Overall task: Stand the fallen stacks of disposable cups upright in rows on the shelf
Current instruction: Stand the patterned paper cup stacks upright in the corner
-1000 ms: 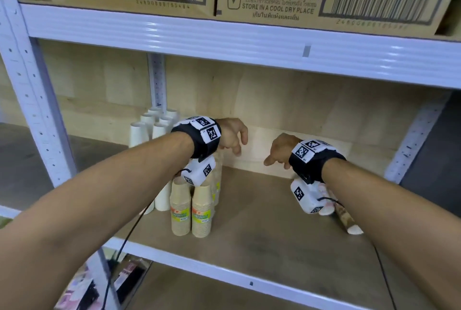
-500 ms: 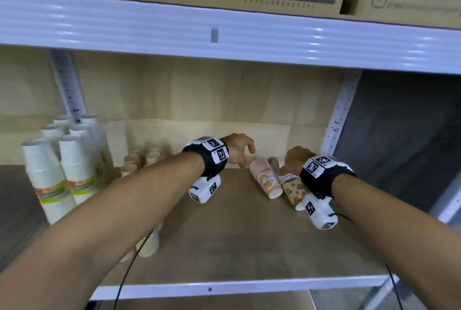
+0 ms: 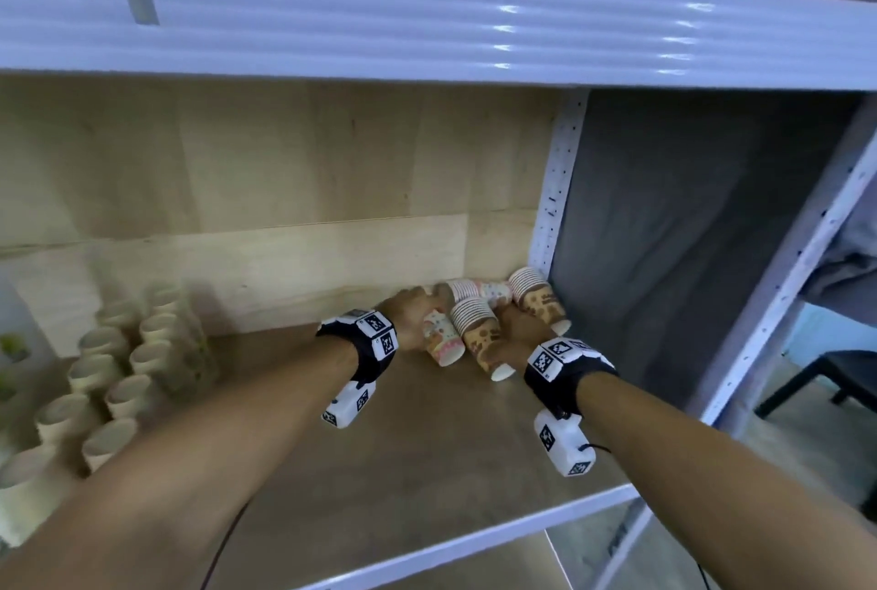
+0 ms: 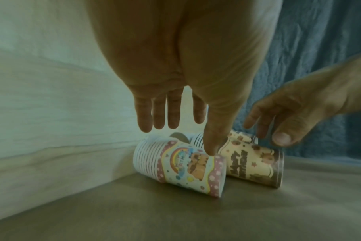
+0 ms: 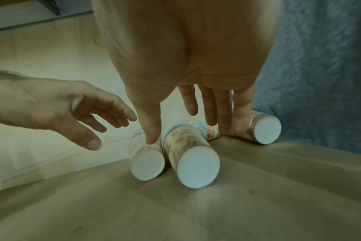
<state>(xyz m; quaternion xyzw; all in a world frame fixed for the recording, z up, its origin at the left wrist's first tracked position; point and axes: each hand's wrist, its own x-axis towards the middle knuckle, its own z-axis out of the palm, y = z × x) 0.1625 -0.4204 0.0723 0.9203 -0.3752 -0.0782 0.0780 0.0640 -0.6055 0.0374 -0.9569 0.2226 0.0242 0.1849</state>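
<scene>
Both hands hover spread over fallen cup stacks at right of centre in the head view — left hand (image 3: 408,314) above the rainbow "Happy Birthday" stack (image 3: 441,338), right hand (image 3: 519,328) above the brown-print stack (image 3: 481,338); neither grips. Upright plain stacks (image 3: 118,361) stand lower left on the wooden shelf (image 3: 427,447).

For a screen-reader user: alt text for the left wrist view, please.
An open left hand reaches down over a fallen rainbow-print cup stack on a wooden shelf. The right hand hovers over a brown-print stack beside it.
</scene>
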